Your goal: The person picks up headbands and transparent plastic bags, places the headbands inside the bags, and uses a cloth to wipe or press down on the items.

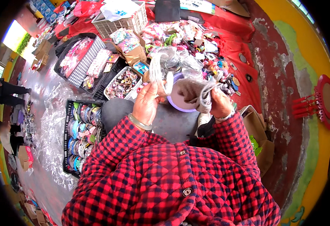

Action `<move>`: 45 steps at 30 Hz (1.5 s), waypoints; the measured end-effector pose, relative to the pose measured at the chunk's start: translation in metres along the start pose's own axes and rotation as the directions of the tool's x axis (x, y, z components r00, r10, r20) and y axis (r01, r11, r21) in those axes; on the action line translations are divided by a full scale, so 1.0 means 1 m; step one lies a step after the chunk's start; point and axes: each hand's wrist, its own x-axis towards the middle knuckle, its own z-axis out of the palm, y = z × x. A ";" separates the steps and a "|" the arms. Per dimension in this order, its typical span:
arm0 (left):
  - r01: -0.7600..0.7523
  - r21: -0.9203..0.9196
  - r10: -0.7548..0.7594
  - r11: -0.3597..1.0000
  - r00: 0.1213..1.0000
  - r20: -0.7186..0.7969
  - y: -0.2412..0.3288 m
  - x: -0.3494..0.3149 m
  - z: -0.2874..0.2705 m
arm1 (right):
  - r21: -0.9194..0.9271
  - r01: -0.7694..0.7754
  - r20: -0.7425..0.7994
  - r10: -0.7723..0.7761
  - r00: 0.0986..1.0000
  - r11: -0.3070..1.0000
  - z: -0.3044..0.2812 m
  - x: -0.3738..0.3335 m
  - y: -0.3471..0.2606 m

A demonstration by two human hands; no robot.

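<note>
My left hand (146, 102) is closed on a whitish curved band (158, 73), which looks like a wide headband and stands upright from the fingers. In my right hand (220, 103) a damp-looking grey-brown cloth (197, 90) is bunched up, its loose part hanging to the left. Both hands are raised in front of my lap, a little apart. Below and between them is a purple basin (182, 110) with cloudy greyish liquid, partly covered by the cloth. Clear plastic bags (191, 66) lie just beyond the basin.
To my left stands a black crate (67, 139) packed with headbands. A white basket (124, 84) of small hair accessories sits ahead-left, near a checked box (82, 67). Mixed accessories (221, 67) cover the red cloth (244, 56) ahead. A cardboard box (263, 139) is at my right.
</note>
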 end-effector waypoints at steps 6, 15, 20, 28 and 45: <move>-0.085 0.247 0.068 0.965 0.995 0.075 -0.018 0.000 0.001 | -0.204 -0.063 0.080 0.081 0.993 0.977 0.045 0.022 0.001; -0.029 0.685 -0.145 0.728 0.970 0.195 -0.030 -0.006 0.002 | 0.040 -0.234 -0.282 0.235 0.930 0.971 0.042 0.036 0.028; -0.149 0.747 0.112 0.647 0.989 0.099 -0.006 0.009 -0.020 | -0.071 -0.092 -0.374 0.059 0.925 0.993 0.032 0.035 0.019; 0.149 -0.092 -0.150 0.985 0.989 0.003 -0.005 0.032 -0.002 | -0.457 -0.115 -0.112 0.071 0.991 0.882 0.051 0.034 0.034; 0.254 -0.269 -0.297 0.929 0.946 -0.133 -0.019 0.018 0.012 | -0.493 -0.286 -0.084 0.282 0.956 0.822 0.047 0.036 0.044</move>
